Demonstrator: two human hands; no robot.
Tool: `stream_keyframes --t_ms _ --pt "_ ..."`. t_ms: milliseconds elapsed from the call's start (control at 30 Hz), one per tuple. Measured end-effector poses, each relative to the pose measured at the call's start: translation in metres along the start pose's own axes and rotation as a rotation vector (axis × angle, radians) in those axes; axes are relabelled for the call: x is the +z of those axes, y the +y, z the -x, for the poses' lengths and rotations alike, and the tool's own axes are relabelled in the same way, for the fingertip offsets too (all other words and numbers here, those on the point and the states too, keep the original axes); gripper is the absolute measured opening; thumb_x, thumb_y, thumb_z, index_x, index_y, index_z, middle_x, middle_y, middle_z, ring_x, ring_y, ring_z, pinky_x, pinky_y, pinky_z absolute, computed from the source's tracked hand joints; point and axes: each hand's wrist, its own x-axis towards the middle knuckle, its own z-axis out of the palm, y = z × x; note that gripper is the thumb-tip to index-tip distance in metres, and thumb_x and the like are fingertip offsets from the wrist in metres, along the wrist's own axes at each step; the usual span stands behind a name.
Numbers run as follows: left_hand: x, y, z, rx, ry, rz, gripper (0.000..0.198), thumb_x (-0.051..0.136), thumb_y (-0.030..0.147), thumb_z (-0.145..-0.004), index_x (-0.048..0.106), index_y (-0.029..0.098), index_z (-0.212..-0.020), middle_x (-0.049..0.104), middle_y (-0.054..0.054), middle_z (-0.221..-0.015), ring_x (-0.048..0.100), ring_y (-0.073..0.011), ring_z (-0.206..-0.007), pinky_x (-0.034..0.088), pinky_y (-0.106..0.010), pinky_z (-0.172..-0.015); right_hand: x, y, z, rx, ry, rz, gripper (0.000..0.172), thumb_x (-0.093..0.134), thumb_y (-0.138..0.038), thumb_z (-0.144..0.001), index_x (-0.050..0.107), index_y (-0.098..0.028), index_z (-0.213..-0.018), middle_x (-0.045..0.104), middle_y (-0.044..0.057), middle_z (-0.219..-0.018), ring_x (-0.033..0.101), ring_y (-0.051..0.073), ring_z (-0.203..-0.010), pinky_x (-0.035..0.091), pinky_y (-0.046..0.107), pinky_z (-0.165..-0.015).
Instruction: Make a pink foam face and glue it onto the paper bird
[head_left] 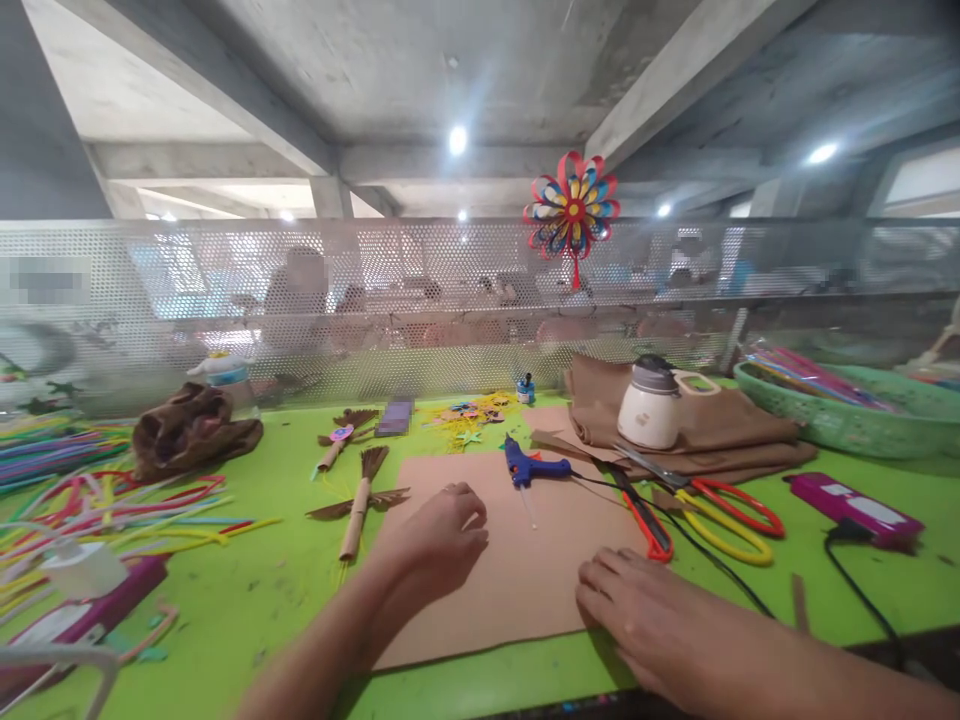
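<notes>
A brown cardboard sheet [540, 580] lies flat on the green table [240, 600]. My left hand [439, 535] rests on its left part with the fingers curled under in a loose fist; nothing shows in it. My right hand [637, 610] lies flat on the sheet's right front corner, fingers stretched out. A blue glue gun [529, 465] sits at the sheet's far edge, between and beyond both hands. Just left of the sheet lie paper broom-like craft pieces [358, 500].
Red-handled scissors [645, 515] and yellow-and-red scissors [724, 510] lie right of the sheet, by folded brown cloth [735, 420] with a white jug [651, 405]. Colourful strips [97, 500] at left, green basket [840, 420] and pink device [855, 505] at right. A mesh screen [420, 300] backs the table.
</notes>
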Motion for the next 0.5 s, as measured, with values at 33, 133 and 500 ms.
stream_keyframes --t_ms 33,133,500 --pt "-0.001 -0.002 -0.001 -0.002 -0.010 0.006 0.023 0.052 0.031 -0.088 0.057 0.016 -0.105 0.057 -0.007 -0.109 0.057 -0.0196 -0.094 0.048 -0.040 -0.081 0.001 -0.001 -0.003 -0.002 -0.008 0.021 0.021 0.053 -0.007 -0.070 0.056 -0.013 -0.090 0.061 0.009 -0.084 0.053 0.021 -0.078 0.038 0.034 -0.072" --pt "-0.003 -0.006 -0.002 -0.027 -0.031 0.037 0.025 0.053 0.031 -0.088 0.056 0.016 -0.107 0.057 -0.007 -0.110 0.057 -0.0198 -0.094 0.048 -0.041 -0.081 0.003 -0.005 -0.010 -0.018 -0.039 0.089 0.017 0.054 -0.005 -0.069 0.057 -0.014 -0.083 0.061 0.007 -0.075 0.052 0.019 -0.068 0.038 0.032 -0.064" --pt "0.000 -0.019 -0.015 -0.053 -0.036 0.234 0.025 0.052 0.033 -0.088 0.057 0.015 -0.105 0.058 -0.007 -0.106 0.058 -0.0192 -0.091 0.049 -0.040 -0.080 -0.006 -0.010 -0.025 -0.081 -0.133 0.172 0.008 0.058 -0.008 -0.072 0.061 -0.012 -0.078 0.063 0.008 -0.069 0.053 0.019 -0.063 0.036 0.032 -0.058"
